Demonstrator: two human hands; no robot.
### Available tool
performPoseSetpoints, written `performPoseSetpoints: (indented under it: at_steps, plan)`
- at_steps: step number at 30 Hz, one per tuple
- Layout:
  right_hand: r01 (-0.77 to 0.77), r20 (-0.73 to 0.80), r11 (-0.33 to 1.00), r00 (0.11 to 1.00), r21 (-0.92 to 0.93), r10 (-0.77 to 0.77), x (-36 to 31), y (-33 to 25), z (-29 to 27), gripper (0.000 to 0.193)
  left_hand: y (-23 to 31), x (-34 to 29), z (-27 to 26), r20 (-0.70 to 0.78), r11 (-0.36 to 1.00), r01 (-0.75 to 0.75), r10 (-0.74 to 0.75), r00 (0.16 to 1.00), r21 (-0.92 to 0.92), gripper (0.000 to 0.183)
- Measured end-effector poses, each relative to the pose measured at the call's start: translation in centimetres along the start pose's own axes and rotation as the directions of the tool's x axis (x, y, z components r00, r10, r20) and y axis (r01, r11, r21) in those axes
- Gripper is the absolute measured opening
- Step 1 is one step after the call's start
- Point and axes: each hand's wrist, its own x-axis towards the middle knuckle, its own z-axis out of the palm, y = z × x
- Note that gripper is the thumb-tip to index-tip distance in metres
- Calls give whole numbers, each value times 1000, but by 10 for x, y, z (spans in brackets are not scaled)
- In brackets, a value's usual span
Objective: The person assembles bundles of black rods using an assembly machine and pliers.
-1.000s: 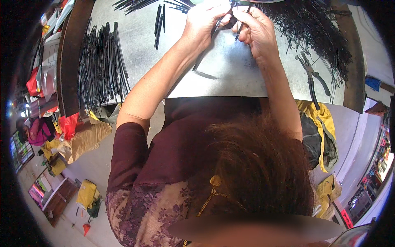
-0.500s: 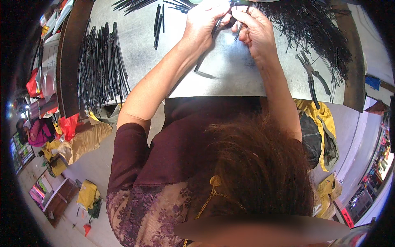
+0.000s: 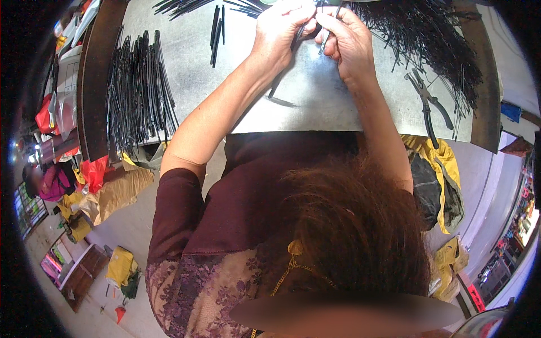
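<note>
Near the top edge, my two hands are close together above the metal tabletop [image 3: 186,90]. My left hand [image 3: 283,32] is closed around a long thin black strip [image 3: 275,89], whose lower end sticks out below the wrist toward the table. Between the fingers and thumb of my right hand [image 3: 350,45], a slim, shiny grey tool [image 3: 323,47] is pinched, rather like tweezers. The fingertips of both hands meet at the picture's rim, where what they work on is mostly cut off.
Many black strips [image 3: 138,93] lie in a bundle at left, and a few loose ones [image 3: 216,36] lie farther in. A tangled heap of thin black pieces [image 3: 431,42] covers the far right. Pliers [image 3: 426,104] lie by the table's near right edge.
My right hand has shifted very slightly left, and the slim grey tool in it has turned to show more of its length. The lower end of the black strip has swung slightly right.
</note>
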Motion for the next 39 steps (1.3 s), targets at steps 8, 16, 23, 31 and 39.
performPoseSetpoints:
  at_steps: [8, 16, 23, 31, 39]
  plan:
    - [-56, -34, 997, 998, 61, 59, 3, 1, 1, 11, 1, -1, 2, 56, 1000, 1, -1, 998, -10, 3]
    - [-234, 85, 962, 965, -140, 247, 5, -38, 6, 21, 20, 21, -17, 382, 999, 1, -21, 924, 52, 5]
    - [-201, 75, 980, 977, -9, 201, 10, -4, -12, 14, 25, 11, 2, 165, 987, 140, -151, 975, 74, 10]
    - [-270, 105, 962, 956, -51, 274, 13, -26, -5, 14, 35, 24, -20, 156, 909, 160, -234, 960, 384, 16]
    - [-335, 85, 940, 940, 61, 330, 11, -28, -3, 11, 32, 18, -16, 37, 919, 181, -207, 978, 351, 11]
